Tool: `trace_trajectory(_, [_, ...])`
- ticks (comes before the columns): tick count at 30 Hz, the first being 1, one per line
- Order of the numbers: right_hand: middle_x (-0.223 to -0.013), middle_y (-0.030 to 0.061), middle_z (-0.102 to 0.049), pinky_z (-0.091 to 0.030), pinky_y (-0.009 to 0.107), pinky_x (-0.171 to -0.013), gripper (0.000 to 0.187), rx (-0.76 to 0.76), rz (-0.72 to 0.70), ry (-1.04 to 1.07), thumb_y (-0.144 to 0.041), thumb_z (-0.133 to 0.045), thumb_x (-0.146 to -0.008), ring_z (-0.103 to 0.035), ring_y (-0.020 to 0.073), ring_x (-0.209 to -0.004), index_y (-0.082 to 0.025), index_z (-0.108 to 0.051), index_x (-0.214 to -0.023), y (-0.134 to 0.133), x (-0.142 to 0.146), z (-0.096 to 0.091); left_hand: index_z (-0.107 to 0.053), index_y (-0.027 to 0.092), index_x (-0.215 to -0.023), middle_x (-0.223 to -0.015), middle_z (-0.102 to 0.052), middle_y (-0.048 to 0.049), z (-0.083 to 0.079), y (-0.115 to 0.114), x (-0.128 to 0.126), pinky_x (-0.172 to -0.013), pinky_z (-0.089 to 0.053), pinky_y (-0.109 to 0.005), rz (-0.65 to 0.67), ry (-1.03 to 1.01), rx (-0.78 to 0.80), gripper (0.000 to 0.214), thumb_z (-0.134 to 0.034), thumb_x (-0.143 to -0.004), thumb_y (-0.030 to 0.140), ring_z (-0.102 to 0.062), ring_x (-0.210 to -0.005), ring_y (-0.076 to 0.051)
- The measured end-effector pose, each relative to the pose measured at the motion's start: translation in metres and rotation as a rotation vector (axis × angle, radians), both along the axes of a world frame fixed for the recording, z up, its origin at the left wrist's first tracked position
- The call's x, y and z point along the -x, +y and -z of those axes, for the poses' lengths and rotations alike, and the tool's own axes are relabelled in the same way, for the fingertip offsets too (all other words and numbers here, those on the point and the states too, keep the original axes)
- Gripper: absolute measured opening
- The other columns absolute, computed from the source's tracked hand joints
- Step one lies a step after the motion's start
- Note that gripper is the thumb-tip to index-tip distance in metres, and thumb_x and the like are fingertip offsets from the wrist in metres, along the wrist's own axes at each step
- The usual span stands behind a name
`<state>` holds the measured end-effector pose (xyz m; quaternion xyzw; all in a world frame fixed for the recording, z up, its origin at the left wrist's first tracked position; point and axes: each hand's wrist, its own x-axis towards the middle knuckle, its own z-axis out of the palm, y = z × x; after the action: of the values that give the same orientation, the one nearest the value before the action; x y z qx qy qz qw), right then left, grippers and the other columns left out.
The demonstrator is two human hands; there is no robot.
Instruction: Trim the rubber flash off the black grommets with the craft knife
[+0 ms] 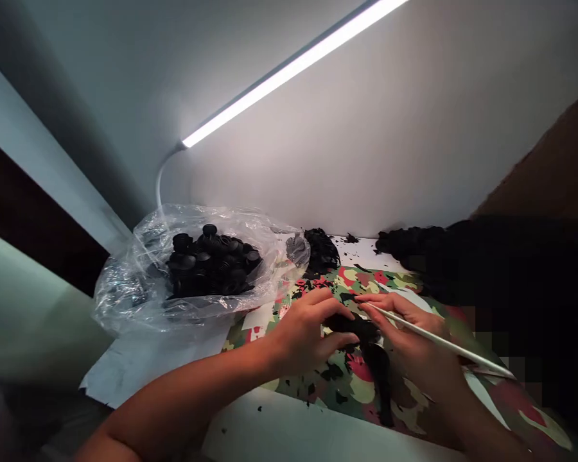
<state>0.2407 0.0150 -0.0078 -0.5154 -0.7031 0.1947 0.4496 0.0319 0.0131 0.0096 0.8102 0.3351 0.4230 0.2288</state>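
Note:
My left hand is closed around a black rubbery piece, thumb and fingers pressing on it over the patterned sheet. In my right hand is a thin white stick-like tool, gripped like a pen, its rear end pointing to the lower right. The tool's front tip is close to the black piece; whether they touch I cannot tell. Below the hands a long black strip hangs down across the sheet. Small black scraps lie around both hands.
A clear plastic bag holding many black round parts stands at the left. Black shavings are heaped behind the camouflage-patterned sheet. A large dark pile fills the right. Above hangs a lit lamp bar.

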Motion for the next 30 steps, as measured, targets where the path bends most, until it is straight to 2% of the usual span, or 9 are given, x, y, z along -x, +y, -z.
trace_trajectory(3, [-0.091, 0.0076, -0.077, -0.054, 0.035, -0.066, 0.032, 0.084, 0.023, 0.04, -0.051, -0.06, -0.092, -0.072, 0.0257, -0.075, -0.022, -0.071, -0.083, 0.01, -0.008, 0.002, -0.067, 0.02, -0.115, -0.101, -0.066, -0.0089, -0.042, -0.002, 0.024, -0.085, -0.051, -0.037, -0.133, 0.167, -0.235, 0.023, -0.061, -0.093, 0.012, -0.061, -0.093, -0.023])
trace_trajectory(6, [-0.075, 0.004, -0.072, -0.051, 0.031, -0.063, 0.034, 0.105, 0.05, 0.11, -0.053, -0.058, -0.093, -0.068, 0.0208, -0.065, -0.022, -0.064, -0.081, 0.013, -0.011, 0.002, -0.069, 0.024, -0.113, -0.107, -0.066, -0.0085, -0.076, 0.011, 0.081, -0.088, -0.049, -0.04, -0.584, 0.304, -0.349, 0.025, -0.059, -0.093, 0.012, -0.061, -0.099, -0.027])
trace_trajectory(9, [-0.061, -0.0013, -0.061, -0.044, 0.027, -0.052, 0.034, 0.138, 0.079, 0.177, -0.054, -0.057, -0.093, -0.059, 0.0166, -0.053, -0.023, -0.058, -0.082, 0.011, -0.011, 0.002, -0.074, 0.025, -0.103, -0.099, -0.067, -0.0103, -0.084, 0.037, 0.153, -0.081, -0.048, -0.042, -1.001, 0.46, -0.303, 0.02, -0.063, -0.089, 0.015, -0.062, -0.094, -0.032])
trace_trajectory(11, [-0.06, -0.0026, -0.058, -0.039, 0.026, -0.048, 0.033, 0.147, 0.101, 0.208, -0.054, -0.059, -0.093, -0.055, 0.0152, -0.05, -0.023, -0.058, -0.083, 0.009, -0.011, 0.001, -0.076, 0.023, -0.096, -0.084, -0.068, -0.0099, -0.08, 0.05, 0.189, -0.075, -0.048, -0.042, -1.081, 0.558, -0.159, 0.016, -0.064, -0.088, 0.017, -0.063, -0.082, -0.031])
trace_trajectory(15, [-0.059, -0.0029, -0.056, -0.04, 0.026, -0.05, 0.031, 0.131, 0.115, 0.246, -0.051, -0.061, -0.091, -0.055, 0.0146, -0.051, -0.022, -0.057, -0.08, 0.009, -0.01, 0.001, -0.075, 0.016, -0.102, -0.102, -0.071, -0.0097, -0.078, 0.048, 0.186, -0.093, -0.045, -0.046, -0.918, 0.549, -0.228, 0.019, -0.057, -0.095, 0.018, -0.063, -0.099, -0.031])
trace_trajectory(20, [-0.066, -0.0007, -0.063, -0.047, 0.026, -0.06, 0.026, 0.057, 0.106, 0.331, -0.043, -0.062, -0.092, -0.062, 0.0156, -0.061, -0.02, -0.058, -0.081, 0.015, -0.009, 0.004, -0.07, 0.019, -0.085, -0.102, -0.069, -0.0057, -0.061, 0.005, 0.071, -0.094, -0.049, -0.037, -0.355, 0.24, -0.535, 0.02, -0.056, -0.099, 0.017, -0.063, -0.101, -0.023])
trace_trajectory(23, [-0.078, 0.0024, -0.069, -0.051, 0.028, -0.066, 0.022, 0.051, 0.106, 0.434, -0.04, -0.068, -0.089, -0.069, 0.0184, -0.071, -0.02, -0.061, -0.084, 0.019, -0.009, 0.009, -0.066, 0.017, -0.107, -0.102, -0.069, -0.0081, -0.022, -0.011, 0.006, -0.084, -0.054, -0.034, 0.083, 0.397, -0.411, 0.028, -0.043, -0.099, 0.003, -0.064, -0.093, -0.02])
trace_trajectory(27, [-0.086, 0.0044, -0.072, -0.057, 0.032, -0.074, 0.022, 0.051, 0.073, 0.509, -0.042, -0.068, -0.089, -0.072, 0.0202, -0.078, -0.021, -0.062, -0.088, 0.022, -0.009, 0.014, -0.062, 0.013, -0.118, -0.118, -0.064, -0.0147, 0.03, -0.006, -0.042, -0.092, -0.054, -0.044, 0.181, 0.56, -0.26, 0.029, -0.068, -0.089, 0.013, -0.06, -0.107, -0.029])
trace_trajectory(30, [-0.083, 0.0033, -0.071, -0.059, 0.034, -0.075, 0.023, 0.043, 0.052, 0.538, -0.043, -0.066, -0.09, -0.072, 0.0203, -0.077, -0.021, -0.059, -0.087, 0.021, -0.007, 0.013, -0.066, 0.017, -0.108, -0.114, -0.066, -0.0113, 0.042, 0.004, -0.045, -0.096, -0.052, -0.044, 0.241, 0.48, -0.033, 0.03, -0.077, -0.08, 0.012, -0.058, -0.112, -0.03])
